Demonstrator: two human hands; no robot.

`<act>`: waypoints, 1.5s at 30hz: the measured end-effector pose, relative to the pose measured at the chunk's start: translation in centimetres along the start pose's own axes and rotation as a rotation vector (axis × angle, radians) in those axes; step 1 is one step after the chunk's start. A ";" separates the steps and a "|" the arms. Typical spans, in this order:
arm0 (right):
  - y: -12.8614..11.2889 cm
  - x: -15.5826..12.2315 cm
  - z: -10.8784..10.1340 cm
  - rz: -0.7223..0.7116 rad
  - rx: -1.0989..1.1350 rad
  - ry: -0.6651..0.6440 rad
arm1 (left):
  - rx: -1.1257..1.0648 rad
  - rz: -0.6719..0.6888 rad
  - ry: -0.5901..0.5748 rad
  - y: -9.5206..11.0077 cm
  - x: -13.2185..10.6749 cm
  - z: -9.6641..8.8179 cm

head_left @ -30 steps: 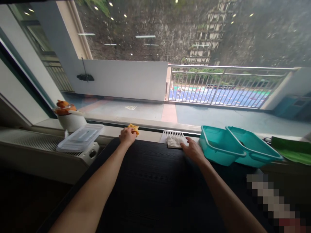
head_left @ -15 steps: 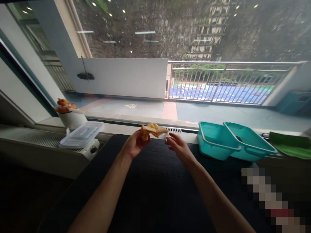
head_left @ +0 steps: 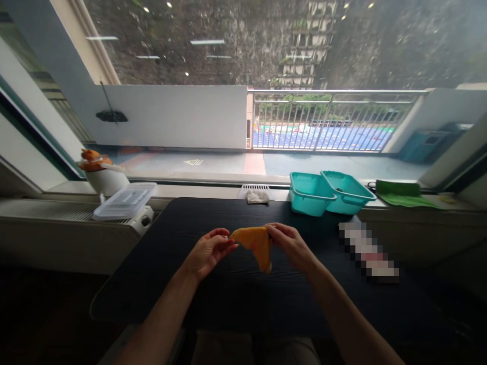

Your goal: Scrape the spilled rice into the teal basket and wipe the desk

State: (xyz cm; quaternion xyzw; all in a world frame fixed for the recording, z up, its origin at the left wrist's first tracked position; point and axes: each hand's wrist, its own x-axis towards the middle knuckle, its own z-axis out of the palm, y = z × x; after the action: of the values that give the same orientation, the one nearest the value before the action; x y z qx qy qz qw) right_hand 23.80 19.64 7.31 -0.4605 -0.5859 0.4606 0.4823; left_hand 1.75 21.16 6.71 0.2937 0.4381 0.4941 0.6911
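A small yellow cloth (head_left: 254,238) hangs in the air over the black table (head_left: 160,263), stretched between my two hands. My left hand (head_left: 207,253) pinches its left corner between thumb and fingertips. At the upper right corner, my right hand (head_left: 291,246) grips it with the fingers closed. The cloth's loose end droops below the right hand, apart from the tabletop. Beyond the hands, a folded whitish cloth (head_left: 257,196) lies at the table's far edge, beside a white slotted grate (head_left: 249,188).
Two teal plastic bins (head_left: 312,195) stand at the back right, with a green cloth (head_left: 403,193) farther right. A blurred-out patch (head_left: 369,253) covers something on the table's right. Left are a clear plastic lid (head_left: 127,200) on a radiator (head_left: 114,223) and a white pot (head_left: 106,181) with an orange figure.
The yellow cloth, bunched up in my left hand before, now hangs spread between both hands. Both hands have come lower and nearer me. The view has tilted down, showing more of the table.
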 end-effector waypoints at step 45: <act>2.1 -2.9 -0.6 0.189 0.437 0.079 | -0.059 -0.125 -0.222 -3.1 -1.3 5.7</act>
State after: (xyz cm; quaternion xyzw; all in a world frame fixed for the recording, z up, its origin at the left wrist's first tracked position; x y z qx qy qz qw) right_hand 24.91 17.19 4.87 -0.4155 -0.4075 0.6011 0.5477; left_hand 8.03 19.07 7.08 0.2984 0.3616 0.4269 0.7733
